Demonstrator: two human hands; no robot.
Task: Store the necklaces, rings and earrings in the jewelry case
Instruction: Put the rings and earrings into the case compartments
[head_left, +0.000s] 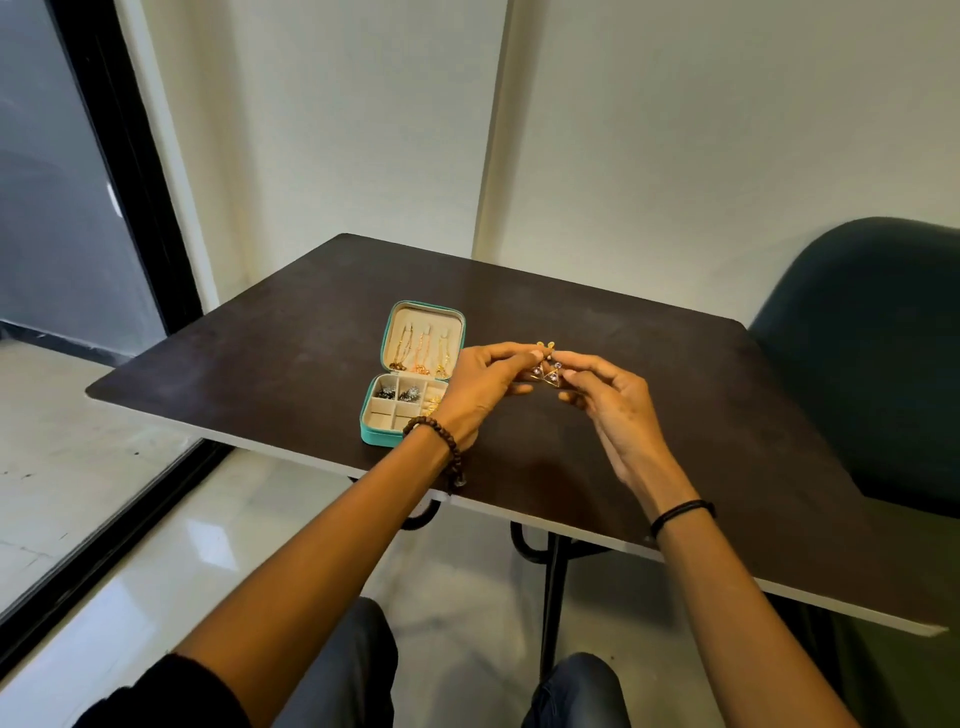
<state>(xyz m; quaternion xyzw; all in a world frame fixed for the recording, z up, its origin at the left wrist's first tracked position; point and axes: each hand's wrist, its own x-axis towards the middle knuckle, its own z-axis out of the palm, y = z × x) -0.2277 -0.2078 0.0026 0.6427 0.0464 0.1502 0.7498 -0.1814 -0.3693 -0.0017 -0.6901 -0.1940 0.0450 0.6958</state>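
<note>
Both hands are hovering above the dark table (701, 395), meeting fingertip to fingertip. The left hand (480, 387) is pinching the earrings (546, 373) between thumb and forefinger, its other fingers curling underneath. The right hand (610, 402) is gripping the same earrings from the opposite side, with its remaining fingers bending loosely below. The earrings are sitting right between the 2 sets of fingertips, off the table. 2 gold triangular frames with small purple stones are hanging just under the pinch, and yellow tops are poking up just above it. I cannot tell whether each hand is holding its own earring.

The jewelry case (375, 435), teal outside and cream inside, is lying open on the table just beyond the back of the left hand, which is hiding its near right corner. 3 necklaces (418, 349) are lying along the open lid, past the left knuckles. In the tray, 2 compartments on the side away from the fingers are holding dark silvery pieces (400, 393), and gold pieces (435, 404) are showing right beside the left hand. A beaded bracelet (440, 446) is circling the left wrist, a black band (681, 513) the right. A dark chair (857, 338) is standing well beyond the right fingers
</note>
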